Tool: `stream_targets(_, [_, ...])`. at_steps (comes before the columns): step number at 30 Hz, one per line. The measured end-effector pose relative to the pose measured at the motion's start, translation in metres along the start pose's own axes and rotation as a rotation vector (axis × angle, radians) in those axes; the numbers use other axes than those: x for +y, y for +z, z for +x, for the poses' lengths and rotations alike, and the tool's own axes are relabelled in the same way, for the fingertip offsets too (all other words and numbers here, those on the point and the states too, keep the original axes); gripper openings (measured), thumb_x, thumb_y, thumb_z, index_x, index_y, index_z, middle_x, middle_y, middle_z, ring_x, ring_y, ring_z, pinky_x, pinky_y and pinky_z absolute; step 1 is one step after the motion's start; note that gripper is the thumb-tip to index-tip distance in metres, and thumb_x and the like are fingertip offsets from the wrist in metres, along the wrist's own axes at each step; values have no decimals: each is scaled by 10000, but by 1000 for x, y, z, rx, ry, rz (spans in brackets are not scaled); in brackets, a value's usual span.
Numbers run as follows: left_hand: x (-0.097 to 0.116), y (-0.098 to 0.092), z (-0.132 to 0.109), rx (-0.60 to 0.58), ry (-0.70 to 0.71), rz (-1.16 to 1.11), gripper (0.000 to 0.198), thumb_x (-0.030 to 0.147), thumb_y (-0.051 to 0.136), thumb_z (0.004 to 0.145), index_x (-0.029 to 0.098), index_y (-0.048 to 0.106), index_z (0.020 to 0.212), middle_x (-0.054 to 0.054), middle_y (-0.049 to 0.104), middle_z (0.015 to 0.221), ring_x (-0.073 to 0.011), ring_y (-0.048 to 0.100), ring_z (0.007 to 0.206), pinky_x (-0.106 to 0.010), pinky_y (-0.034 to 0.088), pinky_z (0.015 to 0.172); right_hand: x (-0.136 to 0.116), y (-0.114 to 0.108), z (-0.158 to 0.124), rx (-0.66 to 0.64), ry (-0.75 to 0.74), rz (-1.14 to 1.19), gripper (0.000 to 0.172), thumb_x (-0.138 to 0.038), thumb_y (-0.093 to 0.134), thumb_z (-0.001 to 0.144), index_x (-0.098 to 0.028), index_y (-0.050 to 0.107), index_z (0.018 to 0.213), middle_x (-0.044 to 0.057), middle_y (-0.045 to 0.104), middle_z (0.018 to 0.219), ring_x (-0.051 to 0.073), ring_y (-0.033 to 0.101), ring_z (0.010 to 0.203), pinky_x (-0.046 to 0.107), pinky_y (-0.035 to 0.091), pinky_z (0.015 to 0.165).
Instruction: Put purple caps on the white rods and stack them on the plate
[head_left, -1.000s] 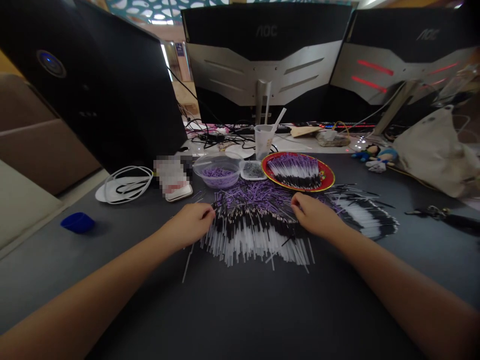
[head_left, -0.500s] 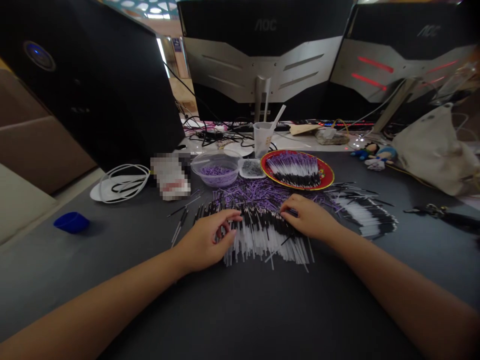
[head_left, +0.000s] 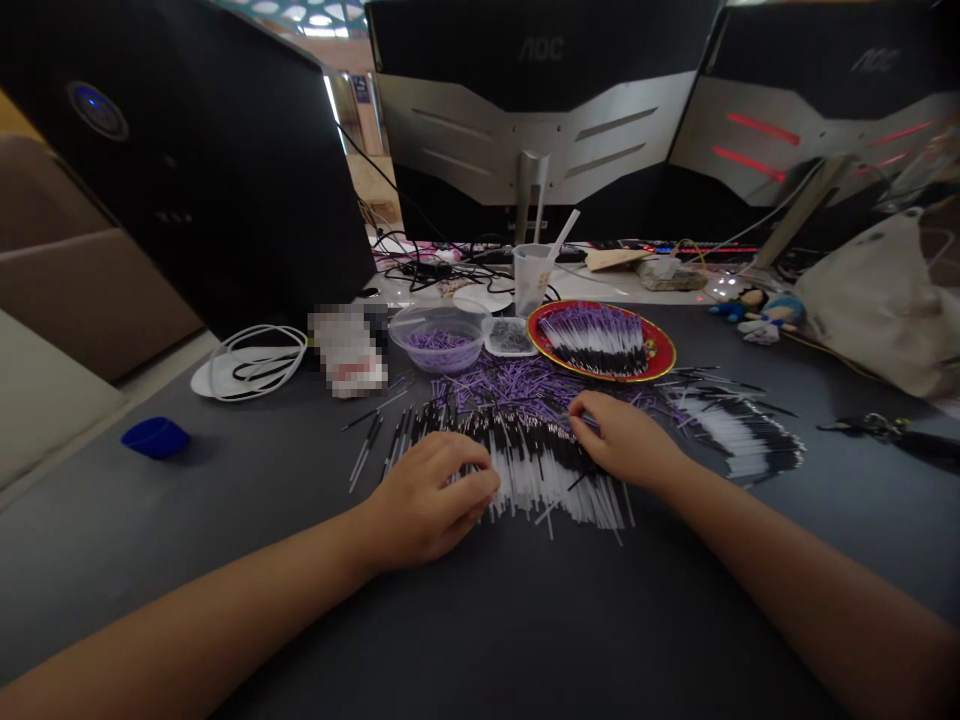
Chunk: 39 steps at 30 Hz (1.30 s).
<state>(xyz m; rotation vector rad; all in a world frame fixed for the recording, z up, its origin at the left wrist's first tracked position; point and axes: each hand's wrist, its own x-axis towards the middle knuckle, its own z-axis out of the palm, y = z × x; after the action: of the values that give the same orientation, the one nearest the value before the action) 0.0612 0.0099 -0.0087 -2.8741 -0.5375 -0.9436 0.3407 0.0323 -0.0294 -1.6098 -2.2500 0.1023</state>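
Note:
My left hand [head_left: 431,498] is curled over the left part of a dense row of thin black-and-white sticks [head_left: 525,470], thumb and index finger pinched together; what lies between them is hidden. My right hand [head_left: 626,440] is closed at the row's upper right edge, its fingertips beside the loose purple pieces [head_left: 517,385]. Anything it holds is too small to make out. Behind the purple pile stand a clear plastic bowl [head_left: 409,350] of purple pieces, a small white tray [head_left: 510,350] with tiny grey parts, and a red plate [head_left: 660,360] bearing assembled purple, white and black sticks.
More black-and-white sticks [head_left: 739,435] lie in a fan on the right, near keys [head_left: 874,425]. A blue cup-like piece [head_left: 155,437] and a coiled white cable [head_left: 259,365] are on the left. Monitors, a plastic cup [head_left: 531,280] and a computer tower [head_left: 247,170] stand behind.
My left hand has moved a little right and down, and its thumb and finger have closed together. My right hand stays at nearly the same spot. The view has shifted slightly.

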Motion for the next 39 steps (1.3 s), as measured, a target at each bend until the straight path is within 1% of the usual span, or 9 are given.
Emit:
stream_targets(6, [-1, 2, 1, -68, 55, 42, 155, 132, 450, 850, 173, 532, 975, -45, 593, 820, -150, 506, 725, -298, 445, 668, -5, 1, 0, 31, 41, 79, 56, -237, 479, 821, -209, 527, 816, 22, 616, 758, 157, 545, 630, 276, 375, 575])
stream_targets(12, [-2, 8, -3, -95, 35, 64, 201, 140, 428, 865, 169, 516, 1043, -43, 569, 804, -142, 485, 685, -265, 426, 595, -3, 7, -1, 72, -83, 179, 218, -173, 423, 870, -186, 577, 1023, 87, 603, 972, 201, 561, 925, 336, 431, 831])
stream_targets(15, [-3, 9, -4, -131, 7, 84, 215, 141, 414, 867, 158, 514, 1057, -43, 553, 802, -142, 485, 673, -259, 425, 573, -4, 7, 0, 69, -110, 206, 227, -161, 407, 883, -177, 594, 1010, 93, 593, 975, 201, 549, 950, 345, 418, 871])
stream_targets(19, [-8, 6, 2, -193, -119, 179, 213, 169, 385, 882, 151, 543, 1023, -49, 535, 821, -139, 496, 652, -247, 420, 532, -12, 9, 4, 62, -5, 333, 166, -204, 461, 865, -199, 602, 953, 56, 613, 933, 172, 563, 795, 315, 449, 727])
stream_targets(22, [-11, 5, 17, -212, -260, 188, 229, 247, 372, 909, 167, 548, 1033, -59, 532, 921, -132, 529, 687, -245, 443, 562, -21, 12, 7, 23, 51, 466, 133, -229, 503, 842, -214, 599, 933, 22, 630, 887, 138, 531, 647, 287, 435, 613])
stream_targets(26, [-13, 18, 43, -258, -370, 103, 301, 366, 448, 888, 181, 513, 1115, -70, 511, 1038, -142, 555, 716, -274, 479, 602, -31, 13, 4, 13, 30, 557, 124, -228, 525, 832, -213, 607, 923, 8, 638, 846, 123, 510, 612, 274, 420, 596])
stream_targets(29, [-12, 32, 53, -259, -317, 34, 258, 321, 448, 891, 199, 523, 1107, -63, 499, 1063, -144, 564, 753, -284, 493, 643, -35, 13, -1, 47, 30, 571, 137, -227, 531, 835, -210, 615, 941, 7, 631, 808, 127, 518, 629, 266, 413, 595])
stream_targets(32, [-12, 41, 52, -231, -272, 29, 237, 248, 399, 907, 192, 525, 1101, -55, 515, 1031, -145, 563, 772, -276, 495, 649, -36, 14, -4, 67, 25, 560, 133, -227, 538, 837, -214, 620, 940, 2, 622, 773, 129, 523, 637, 258, 405, 588])
stream_targets(39, [-16, 41, 43, -214, -211, 63, 203, 270, 388, 918, 191, 543, 1022, -43, 536, 1002, -140, 557, 739, -256, 484, 592, -39, 12, -7, 87, -31, 498, 120, -212, 551, 842, -205, 624, 937, 9, 603, 792, 129, 531, 661, 253, 411, 597])
